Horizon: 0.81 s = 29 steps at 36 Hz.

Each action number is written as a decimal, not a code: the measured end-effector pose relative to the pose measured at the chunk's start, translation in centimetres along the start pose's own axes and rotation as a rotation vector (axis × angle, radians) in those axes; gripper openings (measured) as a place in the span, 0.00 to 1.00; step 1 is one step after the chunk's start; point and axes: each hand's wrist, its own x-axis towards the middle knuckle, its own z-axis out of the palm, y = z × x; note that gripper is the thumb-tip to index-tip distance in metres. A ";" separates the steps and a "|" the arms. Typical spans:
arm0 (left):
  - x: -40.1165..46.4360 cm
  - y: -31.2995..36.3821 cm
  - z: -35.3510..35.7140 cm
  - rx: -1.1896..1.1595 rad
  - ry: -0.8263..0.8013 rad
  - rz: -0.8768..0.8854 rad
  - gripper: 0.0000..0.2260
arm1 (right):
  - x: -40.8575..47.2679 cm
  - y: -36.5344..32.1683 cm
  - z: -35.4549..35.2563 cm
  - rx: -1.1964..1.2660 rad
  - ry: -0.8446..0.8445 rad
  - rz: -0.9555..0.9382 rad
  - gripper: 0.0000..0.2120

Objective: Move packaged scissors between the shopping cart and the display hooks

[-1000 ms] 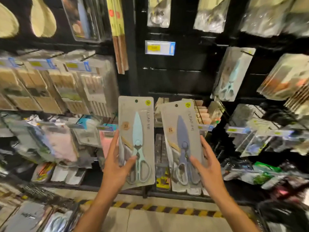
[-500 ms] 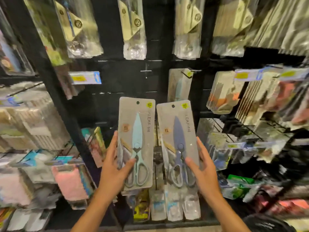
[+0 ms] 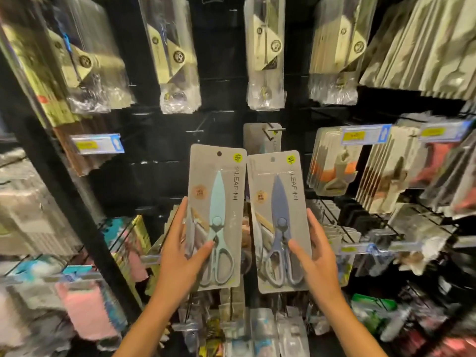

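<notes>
My left hand (image 3: 180, 256) grips a grey card pack of mint-green scissors (image 3: 216, 202), held upright in front of the black display wall. My right hand (image 3: 315, 261) grips a matching pack with blue-grey scissors (image 3: 279, 202), right beside the first, their edges nearly touching. Behind them one more scissors pack (image 3: 257, 135) hangs on a display hook (image 3: 273, 129). A bare hook (image 3: 198, 130) sticks out to its left. The shopping cart is not in view.
Bagged utensils (image 3: 177, 57) hang in rows above. Price tags (image 3: 96, 144) and packs of kitchen goods (image 3: 332, 163) flank the hooks. Pink cloth packs (image 3: 85, 310) sit low on the left, and small clear packs (image 3: 260, 331) hang below my hands.
My view has swung up and right along the display wall, and both packs have risen toward the hook that holds the hanging scissors pack. Both grips are unchanged.
</notes>
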 end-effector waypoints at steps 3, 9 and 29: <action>0.9 0.3 0.3 -0.003 0.003 0.032 0.41 | 1.1 -0.3 0.0 -0.010 0.003 -0.036 0.32; 2.1 0.5 0.6 0.011 0.032 0.062 0.41 | 3.4 -0.7 0.1 0.029 0.013 -0.049 0.32; 3.4 -0.1 0.6 -0.040 0.004 0.077 0.41 | 6.1 0.3 0.6 0.104 0.004 0.011 0.31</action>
